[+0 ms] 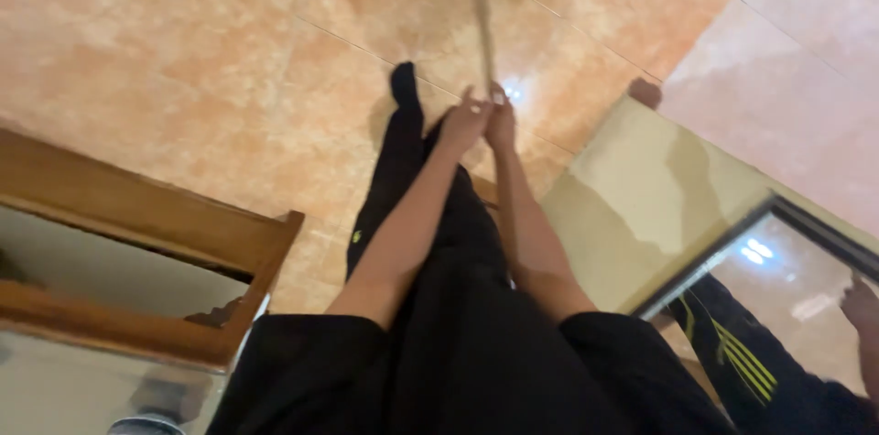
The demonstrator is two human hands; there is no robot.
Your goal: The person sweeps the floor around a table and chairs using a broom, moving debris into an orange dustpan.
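Where the fingers meet, both sets are curled and pressed together around a thin pale handle (480, 23), a blurred stick that rises from the grip to the top edge of the view.

Left hand (464, 119): closed on the handle's lower end, knuckles forward, touching the other hand; single fingers too blurred to count.

Right hand (501, 119): closed on the same handle just beside the left, thumb side up.

Forearms: bare, both stretched forward and converging at the handle; short black sleeves at the upper arms.

Black trousers (458, 307): worn by the person, filling the lower middle of the view, one leg reaching forward to a dark-socked foot (403, 82) on the floor just left of the hands.

Tiled floor (229, 50): glossy orange-beige tiles with thin joints, a bright light glint just right of the hands.

Wooden frame (137, 215): brown, at lower left, with pale panels inside it.

Pale slab (641, 197): cream-coloured, tilted, at right of the arms, touching a dark-framed reflective pane (787, 261).

Second person: dark sleeve with yellow stripes (742, 353) at lower right, a hand (862, 302) at the right edge.
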